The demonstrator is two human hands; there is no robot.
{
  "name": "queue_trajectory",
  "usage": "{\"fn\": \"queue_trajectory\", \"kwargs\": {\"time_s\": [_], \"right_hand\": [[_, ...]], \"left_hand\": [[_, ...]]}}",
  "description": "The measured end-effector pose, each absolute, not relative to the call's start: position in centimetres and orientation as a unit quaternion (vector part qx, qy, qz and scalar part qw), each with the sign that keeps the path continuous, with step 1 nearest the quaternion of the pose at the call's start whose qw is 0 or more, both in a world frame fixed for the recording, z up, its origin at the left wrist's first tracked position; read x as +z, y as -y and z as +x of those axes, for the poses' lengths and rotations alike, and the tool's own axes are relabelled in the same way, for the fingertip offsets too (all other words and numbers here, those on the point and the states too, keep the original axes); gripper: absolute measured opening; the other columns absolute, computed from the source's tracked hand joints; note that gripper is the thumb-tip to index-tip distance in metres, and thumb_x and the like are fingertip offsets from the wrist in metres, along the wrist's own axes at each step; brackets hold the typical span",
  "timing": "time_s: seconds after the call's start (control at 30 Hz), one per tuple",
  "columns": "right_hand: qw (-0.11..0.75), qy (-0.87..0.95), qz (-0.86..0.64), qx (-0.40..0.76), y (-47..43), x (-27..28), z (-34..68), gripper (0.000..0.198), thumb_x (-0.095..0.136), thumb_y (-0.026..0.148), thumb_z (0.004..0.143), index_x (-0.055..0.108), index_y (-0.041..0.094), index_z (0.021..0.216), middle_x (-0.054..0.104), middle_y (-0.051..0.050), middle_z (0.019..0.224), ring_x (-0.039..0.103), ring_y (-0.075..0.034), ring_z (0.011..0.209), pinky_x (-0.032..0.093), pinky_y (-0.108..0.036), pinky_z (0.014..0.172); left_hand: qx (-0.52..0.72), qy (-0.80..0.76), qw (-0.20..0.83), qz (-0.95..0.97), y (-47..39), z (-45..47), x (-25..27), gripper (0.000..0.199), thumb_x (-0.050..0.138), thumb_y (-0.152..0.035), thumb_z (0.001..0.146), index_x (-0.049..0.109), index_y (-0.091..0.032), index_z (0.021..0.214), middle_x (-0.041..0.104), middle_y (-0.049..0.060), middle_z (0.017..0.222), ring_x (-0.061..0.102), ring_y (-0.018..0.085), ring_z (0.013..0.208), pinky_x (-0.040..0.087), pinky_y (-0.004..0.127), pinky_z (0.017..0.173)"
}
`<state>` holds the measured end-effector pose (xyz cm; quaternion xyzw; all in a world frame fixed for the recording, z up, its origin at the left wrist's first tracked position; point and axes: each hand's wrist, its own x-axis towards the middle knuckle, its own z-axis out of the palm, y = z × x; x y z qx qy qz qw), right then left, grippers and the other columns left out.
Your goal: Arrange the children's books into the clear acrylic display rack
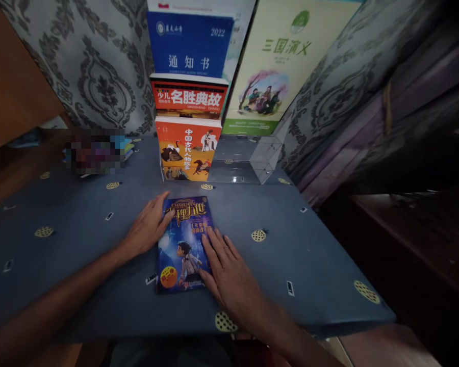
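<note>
A dark blue paperback book [185, 244] with a cartoon boy on its cover lies flat on the cloth-covered table. On its upper left edge rests my left hand [149, 221], its thumb over the cover and its fingers stretched forward. My right hand [229, 270] lies along the right edge, fingers spread out, with fingertips on the cover. Neither hand lifts the book. Just beyond it stands a clear acrylic book rack [268, 158]. An orange book [187, 150] is in the rack's front left, with a red book [191, 98] and a blue booklet [191, 46] behind it.
A pale green book [279, 66] stands at the rack's back right. On the table's far left lies a blurred-out pile of colourful items [97, 150]. Patterned grey curtain [103, 76] hangs behind. The blue tablecloth [275, 270] ends at a right edge, with a dark area beyond.
</note>
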<state>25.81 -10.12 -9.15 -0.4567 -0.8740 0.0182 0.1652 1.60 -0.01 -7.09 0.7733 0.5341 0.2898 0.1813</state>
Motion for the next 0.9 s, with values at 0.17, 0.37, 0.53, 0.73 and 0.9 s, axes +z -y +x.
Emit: {"fn": "queue_trajectory", "kwargs": {"time_s": [0.17,0.37,0.53,0.73,0.9], "right_hand": [[0.184,0.871,-0.455,0.012,10.3,-9.3,25.9,0.082,0.041,0.037,0.107,-0.017,0.016,0.160,0.020,-0.018,0.168,0.025,-0.032,0.154,0.041,-0.053,0.119],[0.178,0.873,-0.453,0.009,10.2,-9.3,25.8,0.083,0.040,0.036,0.107,-0.022,0.015,0.159,0.022,-0.021,0.167,0.024,-0.033,0.154,0.042,-0.053,0.118],[0.173,0.865,-0.468,0.047,10.3,-9.2,25.8,0.082,0.043,0.036,0.106,-0.015,0.019,0.162,0.021,-0.019,0.167,0.023,-0.033,0.154,0.039,-0.055,0.119],[0.190,0.854,-0.482,0.057,10.3,-9.3,25.8,0.080,0.042,0.036,0.106,-0.013,0.018,0.162,0.019,-0.019,0.168,0.022,-0.033,0.155,0.039,-0.056,0.120],[0.191,0.856,-0.477,0.048,10.4,-9.2,25.6,0.085,0.042,0.034,0.106,-0.022,0.016,0.159,0.018,-0.023,0.167,0.020,-0.035,0.155,0.038,-0.058,0.119]], "left_hand": [[0.442,-0.518,0.386,0.622,-1.2,1.0,-6.4,0.057,0.059,-0.046,0.089,0.046,-0.018,0.137,0.056,0.017,0.138,0.057,0.031,0.129,0.042,0.054,0.113],[0.562,-0.479,0.582,0.340,-1.9,0.5,-5.0,0.030,0.070,-0.012,0.080,0.058,-0.016,0.108,0.069,0.006,0.098,0.071,0.019,0.104,0.049,0.039,0.109],[0.443,-0.422,0.717,0.335,0.0,1.8,-3.7,0.032,0.077,-0.015,0.076,0.065,-0.009,0.105,0.075,0.014,0.103,0.074,0.026,0.100,0.059,0.039,0.096],[0.357,-0.406,0.768,0.344,3.9,3.5,-3.6,0.079,0.085,-0.015,0.068,0.051,-0.021,0.139,0.074,0.012,0.122,0.073,0.030,0.105,0.061,0.040,0.088],[0.374,-0.406,0.740,0.385,5.1,3.9,-3.9,0.093,0.085,-0.017,0.066,0.041,-0.024,0.148,0.072,0.011,0.125,0.072,0.028,0.105,0.060,0.037,0.086]]}}
